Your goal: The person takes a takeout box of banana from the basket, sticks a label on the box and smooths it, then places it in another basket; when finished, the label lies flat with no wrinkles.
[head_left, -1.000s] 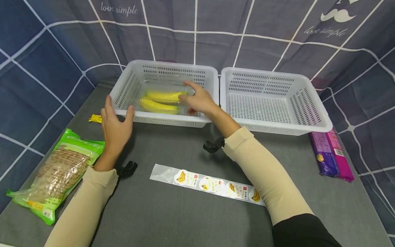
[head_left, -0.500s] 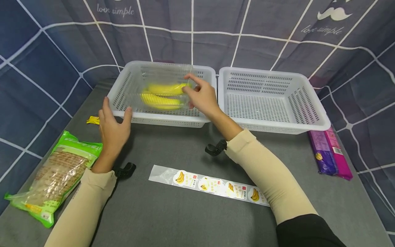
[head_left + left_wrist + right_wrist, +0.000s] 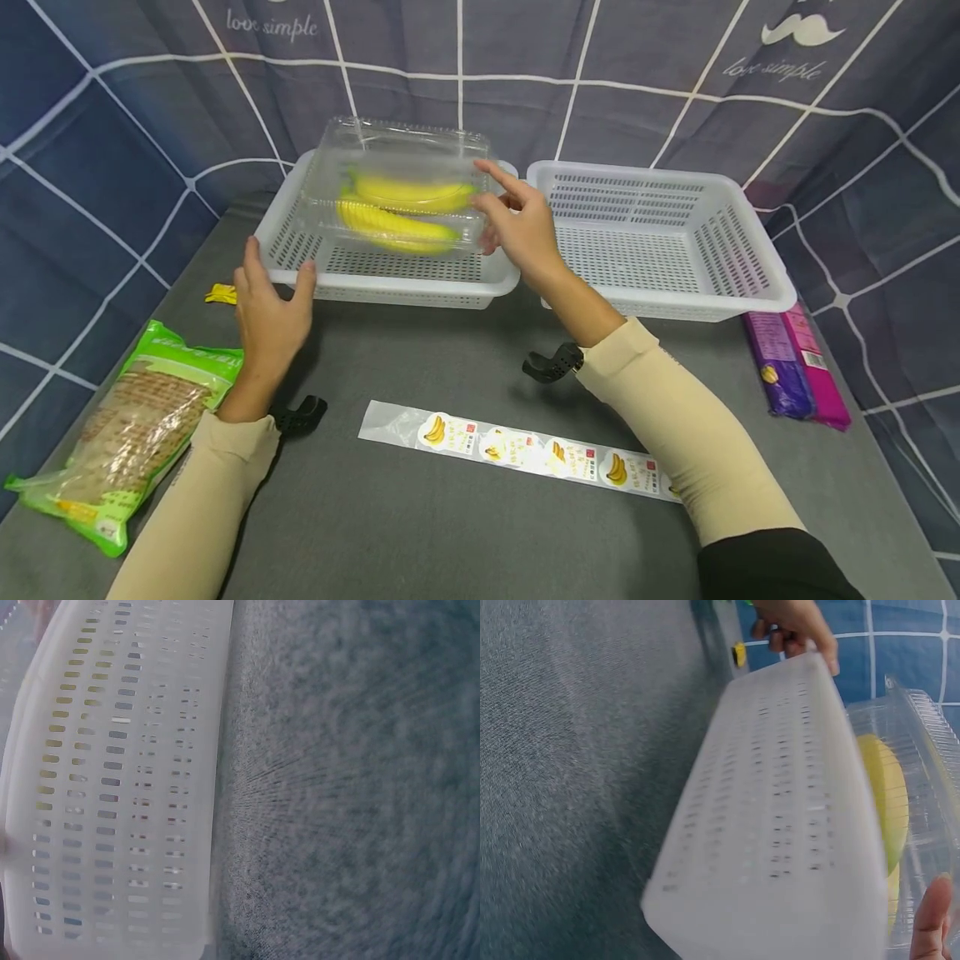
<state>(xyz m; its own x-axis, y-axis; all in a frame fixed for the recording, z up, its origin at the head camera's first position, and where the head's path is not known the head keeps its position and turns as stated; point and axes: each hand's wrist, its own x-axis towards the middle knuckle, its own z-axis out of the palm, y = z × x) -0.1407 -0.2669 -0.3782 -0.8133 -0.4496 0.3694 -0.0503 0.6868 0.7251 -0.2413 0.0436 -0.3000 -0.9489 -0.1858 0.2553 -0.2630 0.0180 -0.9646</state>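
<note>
A clear plastic clamshell box (image 3: 405, 140) holds yellow bananas (image 3: 397, 225), which show through its walls. It is raised over the left white basket (image 3: 420, 290), tilted, its upper edge above the back rim. My right hand (image 3: 521, 221) grips the box's right end between thumb and fingers. In the right wrist view the box stands above the basket's rim, with a right fingertip (image 3: 932, 915) at its near end. My left hand (image 3: 272, 312) holds the basket's front left corner, thumb and fingers at the rim. The left wrist view shows the perforated basket wall (image 3: 120, 795) close up.
A second white basket (image 3: 667, 304) stands to the right, beside purple and pink packs (image 3: 798, 367). A strip of banana stickers (image 3: 517, 450) lies in front, partly under the right forearm. At left are a green-edged bag (image 3: 135, 425) and a small yellow item (image 3: 221, 293).
My right hand has lifted the clamshell box of bananas from inside the left basket to above its rim, moving slightly right. The left hand stays at the basket's corner.
</note>
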